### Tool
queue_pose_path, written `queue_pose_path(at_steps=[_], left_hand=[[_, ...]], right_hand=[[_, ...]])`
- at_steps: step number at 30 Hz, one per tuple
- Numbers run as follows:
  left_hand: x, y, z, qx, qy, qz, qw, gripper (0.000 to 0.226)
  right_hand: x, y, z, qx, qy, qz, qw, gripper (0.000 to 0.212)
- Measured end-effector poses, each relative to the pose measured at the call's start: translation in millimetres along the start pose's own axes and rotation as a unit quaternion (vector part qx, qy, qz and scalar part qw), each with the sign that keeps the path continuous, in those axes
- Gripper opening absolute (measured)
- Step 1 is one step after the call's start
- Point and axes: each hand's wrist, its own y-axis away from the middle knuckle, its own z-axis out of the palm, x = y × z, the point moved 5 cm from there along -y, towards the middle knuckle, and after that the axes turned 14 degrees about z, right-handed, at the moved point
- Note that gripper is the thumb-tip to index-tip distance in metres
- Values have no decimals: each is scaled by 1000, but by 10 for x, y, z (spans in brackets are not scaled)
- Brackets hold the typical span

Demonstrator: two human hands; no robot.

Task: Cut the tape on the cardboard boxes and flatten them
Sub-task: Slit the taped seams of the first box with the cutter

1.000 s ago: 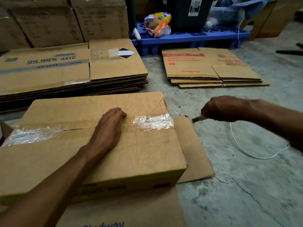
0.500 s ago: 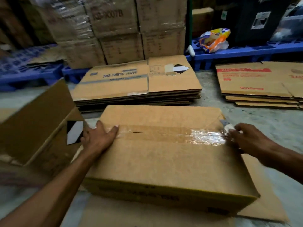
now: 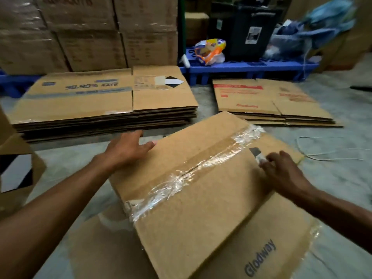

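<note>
Right hand [image 3: 281,172] grip closed on cutter [image 3: 256,154], now mid-tape [image 3: 201,168]; left hand [image 3: 126,150] flat, box [image 3: 201,208] turned.

This is looking like a warehouse or stockroom. Sealed cartons [image 3: 86,31] are standing stacked against the back wall, some wrapped in film. Blue pallets [image 3: 251,70] are lying on a bare concrete floor [image 3: 342,178], carrying a dark bin [image 3: 249,31] and bags. Two piles of flattened boxes [image 3: 104,101] are lying on the floor. The blue bundle [image 3: 326,23] at the right is blurred, perhaps cloth or plastic.
</note>
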Motion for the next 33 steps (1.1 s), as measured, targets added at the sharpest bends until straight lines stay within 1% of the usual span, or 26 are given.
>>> queue_pose_path(at_steps=[1,2,3,4,5,6,8,11,13,15,16,18,20,21,24,27,28,29,30,31,32,33], left_hand=[[34,-106,101,-29,38,6,999,67],[60,-171,188,-62,66,7,996,69],[146,-258,284,-74,77,22,994,70],[146,-278,308,-63,74,22,995,71],[188,-289,322,-32,68,21,997,70],[232,-252,309,11,66,15,998,69],[339,-120,249,93,69,22,993,67],[534,61,14,173,99,46,979,58],[649,160,-266,230,127,59,963,54],[708,243,-597,271,135,60,951,52],[702,295,-752,274,135,51,951,50],[650,443,-982,256,144,33,955,50],[607,645,-1119,231,174,27,957,55],[601,730,-1110,200,204,24,958,59],[582,907,-873,46,309,2,950,62],[405,1066,-597,-105,332,-29,937,56],[320,1109,-521,-129,336,-36,932,53],[237,1114,-458,-132,332,-34,934,51],[139,1105,-406,-114,318,-32,941,48],[28,1066,-375,-76,286,-28,955,45],[-98,1001,-363,-24,232,-22,972,42],[-235,924,-370,30,167,-22,985,40]], right_hand=[[129,147,22,3,-25,14,1000,24],[214,277,68,-14,-69,33,997,24],[305,373,97,-44,-126,53,990,24],[302,422,177,-80,-182,60,978,25],[313,443,202,-87,-229,67,967,26],[312,457,191,-75,-269,73,957,26],[336,472,110,-18,-317,84,945,28],[296,520,-139,66,-320,58,943,28],[144,476,-375,114,-322,28,939,25],[-93,313,-615,133,-330,0,934,23],[-254,220,-743,133,-328,-20,935,22],[-645,61,-1006,100,-326,-80,937,22],[-1072,-69,-1204,38,-297,-146,943,23],[-1256,-149,-1253,15,-274,-172,946,24],[-1722,-392,-1162,-44,-211,-214,953,20],[-2027,-508,-658,-107,-137,-218,960,22],[-2088,-497,-418,-130,-112,-220,960,24],[-2105,-469,-186,-150,-89,-225,959,25],[-2119,-411,66,-172,-57,-237,955,26],[-2119,-349,301,-188,-23,-254,949,29],[-2115,-271,482,-193,6,-273,942,32],[-2123,-209,590,-181,13,-292,939,34]])
